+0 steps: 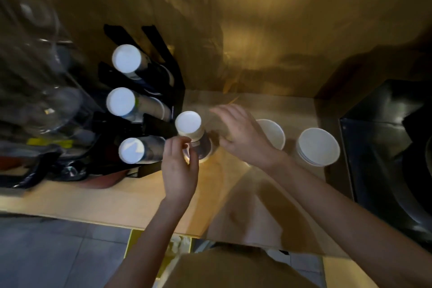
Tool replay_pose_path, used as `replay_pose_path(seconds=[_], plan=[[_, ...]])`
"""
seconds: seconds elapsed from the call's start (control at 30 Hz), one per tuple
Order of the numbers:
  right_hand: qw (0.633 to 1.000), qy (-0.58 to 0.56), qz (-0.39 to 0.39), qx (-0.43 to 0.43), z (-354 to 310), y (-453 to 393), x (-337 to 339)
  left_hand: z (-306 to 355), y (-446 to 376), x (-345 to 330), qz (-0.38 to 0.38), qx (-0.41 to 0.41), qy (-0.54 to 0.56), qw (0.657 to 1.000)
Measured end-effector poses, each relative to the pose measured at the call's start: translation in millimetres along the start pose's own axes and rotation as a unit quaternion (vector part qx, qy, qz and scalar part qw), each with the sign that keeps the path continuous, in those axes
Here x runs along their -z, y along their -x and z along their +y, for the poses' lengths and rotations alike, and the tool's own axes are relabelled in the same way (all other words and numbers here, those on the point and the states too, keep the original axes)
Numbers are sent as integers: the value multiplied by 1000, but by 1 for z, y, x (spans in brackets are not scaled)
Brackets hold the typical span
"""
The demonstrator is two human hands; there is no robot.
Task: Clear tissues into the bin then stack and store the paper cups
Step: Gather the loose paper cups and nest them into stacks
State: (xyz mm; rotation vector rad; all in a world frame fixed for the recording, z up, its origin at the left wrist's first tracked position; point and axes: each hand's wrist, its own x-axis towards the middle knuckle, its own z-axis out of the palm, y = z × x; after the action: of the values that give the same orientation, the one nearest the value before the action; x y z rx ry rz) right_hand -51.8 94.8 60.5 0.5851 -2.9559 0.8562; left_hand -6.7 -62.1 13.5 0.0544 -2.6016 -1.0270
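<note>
An upside-down stack of paper cups stands on the wooden counter, just right of a black cup rack. My left hand pinches the stack's lower rim with thumb and fingers. My right hand hovers palm down just right of the stack, fingers apart and blurred, holding nothing. A single white cup sits partly behind my right wrist. Further right is a short stack of white cups. The rack holds three tilted columns of cups.
A black appliance blocks the counter's right end. Clear plastic containers and dark clutter fill the left side. A golden wall closes the back. Below the counter's front edge is a yellow-rimmed opening with pale crumpled material inside.
</note>
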Motion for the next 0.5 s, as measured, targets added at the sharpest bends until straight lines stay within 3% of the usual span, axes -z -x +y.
replay_pose_path(seconds=[0.13,0.27,0.4,0.5], plan=[[995,52,-82,36,-21,-30,-23,-16,-6,-2,8,73,34,997],[989,55,-138,16,-27,-50,-46,-25,-11,-15,-69,165,96,979],[991,-26,-126,-37,-23,-52,-54,-32,-14,-23,-110,163,138,971],[989,-76,-103,-67,-18,-51,-53,-34,-16,-24,-138,210,203,946]])
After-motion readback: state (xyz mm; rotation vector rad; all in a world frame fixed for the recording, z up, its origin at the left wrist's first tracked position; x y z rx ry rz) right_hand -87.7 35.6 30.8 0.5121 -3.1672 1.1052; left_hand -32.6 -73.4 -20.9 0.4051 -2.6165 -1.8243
